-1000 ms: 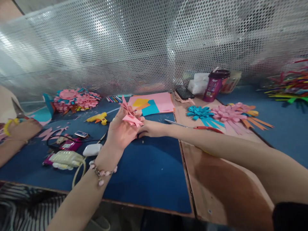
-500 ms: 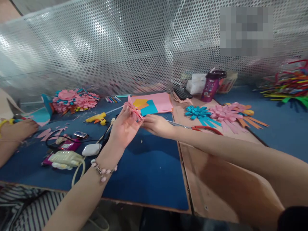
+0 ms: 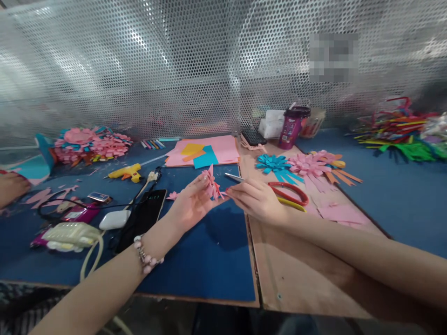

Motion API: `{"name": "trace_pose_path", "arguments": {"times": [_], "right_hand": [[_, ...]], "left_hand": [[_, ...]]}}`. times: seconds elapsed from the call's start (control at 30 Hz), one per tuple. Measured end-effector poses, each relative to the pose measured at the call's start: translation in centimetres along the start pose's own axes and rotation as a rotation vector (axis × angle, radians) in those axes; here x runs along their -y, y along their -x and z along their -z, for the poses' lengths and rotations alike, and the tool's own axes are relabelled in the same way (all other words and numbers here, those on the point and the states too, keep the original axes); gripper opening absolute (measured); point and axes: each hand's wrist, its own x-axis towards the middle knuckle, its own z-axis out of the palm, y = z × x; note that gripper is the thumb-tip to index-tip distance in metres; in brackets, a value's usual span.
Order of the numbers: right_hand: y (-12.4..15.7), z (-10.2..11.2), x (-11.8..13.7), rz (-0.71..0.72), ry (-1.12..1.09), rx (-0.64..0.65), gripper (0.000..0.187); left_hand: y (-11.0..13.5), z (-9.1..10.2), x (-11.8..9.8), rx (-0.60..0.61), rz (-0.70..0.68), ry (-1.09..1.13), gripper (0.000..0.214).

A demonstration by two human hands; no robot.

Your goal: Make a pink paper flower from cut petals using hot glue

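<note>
Above the blue tabletop (image 3: 216,274), close to where it meets a bare wooden strip, I see the left hand (image 3: 192,200) holding a small pink paper flower (image 3: 211,185). Its thumb and fingers are pinched around the folded petals, the palm partly open and turned upward. The right hand (image 3: 256,200) faces it with fingers bent and drawn together, their tips right by the flower's lower edge; from my view I can't tell whether they grip the paper. Scissors (image 3: 289,190) with red and yellow handles run behind this right hand, the blade tip showing past the knuckles; I can't tell whether the two touch.

Beyond the hands I make out pink paper sheets (image 3: 223,146) with a blue piece (image 3: 206,157) and a yellow piece (image 3: 192,149) on top. To the right lie a blue paper flower (image 3: 274,164) and a large pink flower (image 3: 307,165), with a purple cup (image 3: 289,131) behind them. On the left side I have a yellow glue gun (image 3: 125,173), a dark phone (image 3: 148,215) beside the left forearm, and a white case (image 3: 114,220). A co-worker's hand (image 3: 13,188) shows at the left edge.
</note>
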Motion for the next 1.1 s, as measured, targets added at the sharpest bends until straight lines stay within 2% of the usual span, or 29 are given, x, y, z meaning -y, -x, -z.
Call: {"name": "trace_pose_path", "arguments": {"times": [0.17, 0.3, 0.43, 0.57, 0.63, 0.7, 0.77, 0.87, 0.93, 1.1], "right_hand": [[-0.1, 0.2, 0.6, 0.015, -0.037, 0.058, 0.022], [-0.1, 0.2, 1.2, -0.003, -0.071, 0.039, 0.022], [-0.1, 0.0, 1.6, -0.192, -0.252, -0.033, 0.015], [-0.2, 0.2, 1.8, -0.341, -0.401, -0.020, 0.010], [-0.3, 0.5, 1.8, -0.390, -0.445, 0.011, 0.001], [-0.4, 0.7, 1.9, -0.421, -0.464, 0.054, 0.015], [-0.5, 1.0, 1.9, -0.429, -0.455, 0.112, 0.021], [-0.9, 1.5, 1.9, -0.477, -0.453, 0.240, 0.007], [-1.3, 2.0, 2.0, -0.558, -0.467, 0.317, 0.005], [-2.4, 3.4, 2.5, -0.748, -0.505, 0.385, 0.011]], "left_hand": [[-0.1, -0.2, -0.2, -0.064, -0.025, -0.036, 0.011], [0.1, -0.5, -0.4, -0.078, -0.058, -0.073, 0.012], [0.2, -0.6, -0.2, -0.030, -0.075, -0.148, 0.016], [0.2, -0.6, 0.3, 0.079, -0.053, -0.274, 0.019], [0.3, -0.5, 0.5, 0.108, -0.048, -0.309, 0.020], [0.4, -0.4, 0.6, 0.124, -0.048, -0.325, 0.020], [0.5, -0.2, 0.7, 0.152, -0.043, -0.344, 0.018], [0.7, -0.1, 0.9, 0.220, -0.039, -0.407, 0.015], [0.8, -0.2, 1.0, 0.243, -0.051, -0.464, 0.015], [0.7, -0.5, 1.2, 0.136, -0.090, -0.524, 0.019]]}}
